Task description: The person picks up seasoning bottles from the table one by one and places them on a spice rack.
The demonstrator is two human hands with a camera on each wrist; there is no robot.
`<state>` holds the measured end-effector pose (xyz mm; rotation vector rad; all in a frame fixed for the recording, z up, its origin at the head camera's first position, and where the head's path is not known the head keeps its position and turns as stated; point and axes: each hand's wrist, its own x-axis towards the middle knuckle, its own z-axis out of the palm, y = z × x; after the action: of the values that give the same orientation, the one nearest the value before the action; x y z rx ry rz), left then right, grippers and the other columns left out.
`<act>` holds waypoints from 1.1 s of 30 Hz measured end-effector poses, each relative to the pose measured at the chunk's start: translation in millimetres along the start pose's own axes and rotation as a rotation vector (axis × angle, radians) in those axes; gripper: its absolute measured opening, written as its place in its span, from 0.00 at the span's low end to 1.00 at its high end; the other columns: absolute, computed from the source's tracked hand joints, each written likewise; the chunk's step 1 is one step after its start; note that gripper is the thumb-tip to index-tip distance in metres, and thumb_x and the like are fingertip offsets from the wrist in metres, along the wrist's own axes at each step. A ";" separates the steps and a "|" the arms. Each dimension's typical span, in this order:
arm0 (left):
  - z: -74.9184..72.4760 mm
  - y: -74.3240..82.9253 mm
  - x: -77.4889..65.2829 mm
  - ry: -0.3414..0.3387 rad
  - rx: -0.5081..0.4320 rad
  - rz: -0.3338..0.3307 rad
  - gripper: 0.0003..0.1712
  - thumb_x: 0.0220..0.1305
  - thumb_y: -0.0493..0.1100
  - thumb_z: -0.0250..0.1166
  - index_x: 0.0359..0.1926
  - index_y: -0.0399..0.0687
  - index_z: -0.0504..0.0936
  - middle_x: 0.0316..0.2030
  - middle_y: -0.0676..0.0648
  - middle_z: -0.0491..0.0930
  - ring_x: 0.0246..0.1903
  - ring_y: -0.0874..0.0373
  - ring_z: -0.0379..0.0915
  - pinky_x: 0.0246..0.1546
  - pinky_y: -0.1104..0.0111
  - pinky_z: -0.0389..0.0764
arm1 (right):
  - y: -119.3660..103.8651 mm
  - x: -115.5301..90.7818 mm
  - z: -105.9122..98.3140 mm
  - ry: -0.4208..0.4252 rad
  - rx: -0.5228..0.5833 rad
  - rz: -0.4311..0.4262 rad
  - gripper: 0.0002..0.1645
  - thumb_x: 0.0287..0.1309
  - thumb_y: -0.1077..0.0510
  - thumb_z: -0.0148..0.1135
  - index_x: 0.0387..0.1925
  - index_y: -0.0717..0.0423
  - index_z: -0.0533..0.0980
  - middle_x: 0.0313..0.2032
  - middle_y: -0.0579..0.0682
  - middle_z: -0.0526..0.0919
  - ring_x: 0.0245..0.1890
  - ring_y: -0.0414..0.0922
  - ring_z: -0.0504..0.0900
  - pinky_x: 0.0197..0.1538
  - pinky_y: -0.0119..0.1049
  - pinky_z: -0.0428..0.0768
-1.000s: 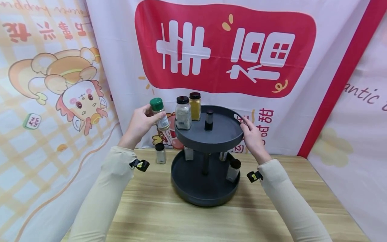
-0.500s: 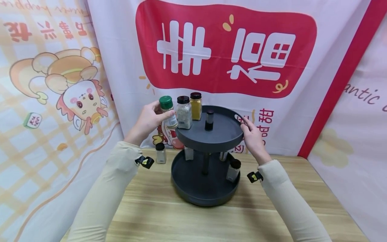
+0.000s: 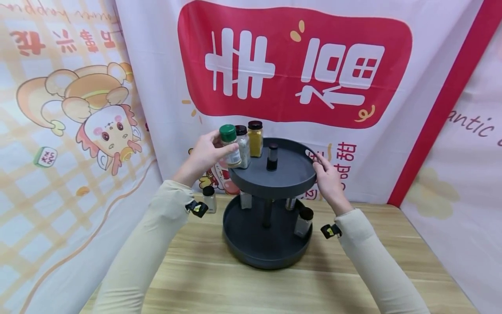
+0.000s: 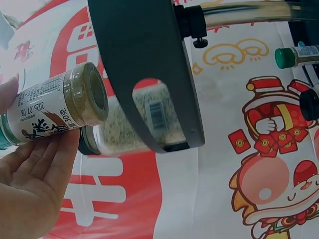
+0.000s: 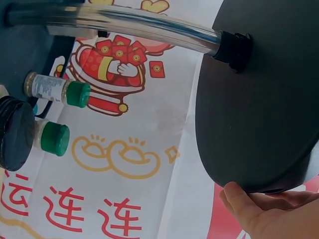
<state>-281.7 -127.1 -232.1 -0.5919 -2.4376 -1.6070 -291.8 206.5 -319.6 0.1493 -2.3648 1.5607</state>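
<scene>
My left hand [image 3: 201,158] holds a small spice jar [image 3: 232,150] with a green lid at the left edge of the upper tier [image 3: 292,170] of a dark grey turntable rack. In the left wrist view this jar [image 4: 52,107] has a printed label, and its base points toward the tier's side wall. Behind it on the tier stand a black-lidded jar [image 3: 244,150] of pale grains and a black-lidded jar [image 3: 256,141] of yellow powder. My right hand [image 3: 330,183] grips the tier's rim at the right handle cutout; its thumb lies against the underside in the right wrist view.
The lower tier [image 3: 259,250] carries several jars, among them a black-lidded jar [image 3: 303,222] at the right and green-lidded jars [image 5: 55,89] at the back. One black-lidded jar [image 3: 210,203] stands on the wooden table [image 3: 196,270], left of the rack. A printed cloth [image 3: 364,161] hangs behind.
My left hand has carried the green-lidded jar rightward to the upper tier's left edge, where it now overlaps the jar of pale grains. My right hand has stayed on the rim.
</scene>
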 end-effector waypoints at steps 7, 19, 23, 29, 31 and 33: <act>7.6 -3.2 2.9 -0.021 0.022 -0.009 0.33 0.57 0.53 0.68 0.61 0.49 0.71 0.53 0.47 0.76 0.48 0.52 0.72 0.52 0.53 0.73 | -1.1 0.1 1.5 0.009 -0.006 -0.003 0.31 0.71 0.46 0.40 0.72 0.46 0.55 0.68 0.53 0.62 0.54 0.51 0.70 0.49 0.44 0.72; 10.7 -3.8 6.6 -0.041 0.066 -0.001 0.31 0.58 0.52 0.68 0.60 0.47 0.71 0.51 0.46 0.77 0.48 0.52 0.73 0.49 0.54 0.75 | -0.8 -1.4 1.8 0.022 -0.019 -0.022 0.31 0.71 0.47 0.40 0.71 0.47 0.56 0.68 0.54 0.61 0.63 0.50 0.64 0.60 0.49 0.68; 12.8 -1.9 8.0 -0.054 0.108 0.003 0.32 0.58 0.52 0.68 0.61 0.47 0.71 0.51 0.46 0.76 0.47 0.52 0.73 0.48 0.54 0.76 | -1.3 -2.0 2.3 0.030 -0.018 -0.010 0.30 0.71 0.47 0.40 0.71 0.47 0.57 0.68 0.54 0.62 0.59 0.50 0.67 0.57 0.48 0.70; 12.5 -3.4 6.4 -0.086 0.160 -0.011 0.30 0.58 0.53 0.67 0.58 0.47 0.72 0.49 0.45 0.77 0.45 0.50 0.72 0.44 0.57 0.77 | -3.0 -3.2 2.3 0.026 -0.024 -0.003 0.31 0.71 0.46 0.39 0.72 0.47 0.56 0.68 0.54 0.61 0.60 0.50 0.67 0.57 0.48 0.70; 12.2 -4.3 5.8 -0.093 0.167 -0.018 0.30 0.58 0.53 0.67 0.58 0.47 0.72 0.49 0.46 0.77 0.45 0.50 0.72 0.42 0.58 0.78 | -3.8 -3.8 2.5 0.026 -0.020 -0.001 0.31 0.70 0.46 0.39 0.72 0.47 0.56 0.68 0.54 0.61 0.60 0.51 0.67 0.57 0.49 0.70; 11.9 -5.0 5.2 -0.101 0.176 -0.020 0.29 0.58 0.52 0.67 0.58 0.47 0.72 0.48 0.46 0.77 0.44 0.50 0.73 0.41 0.59 0.78 | -4.4 -4.2 2.7 0.025 -0.021 -0.004 0.31 0.71 0.47 0.39 0.72 0.47 0.56 0.68 0.55 0.61 0.60 0.51 0.67 0.57 0.49 0.70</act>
<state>-287.5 -116.7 -239.4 -0.6355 -2.6301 -1.3819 -287.2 201.9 -318.1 0.1294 -2.3595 1.5269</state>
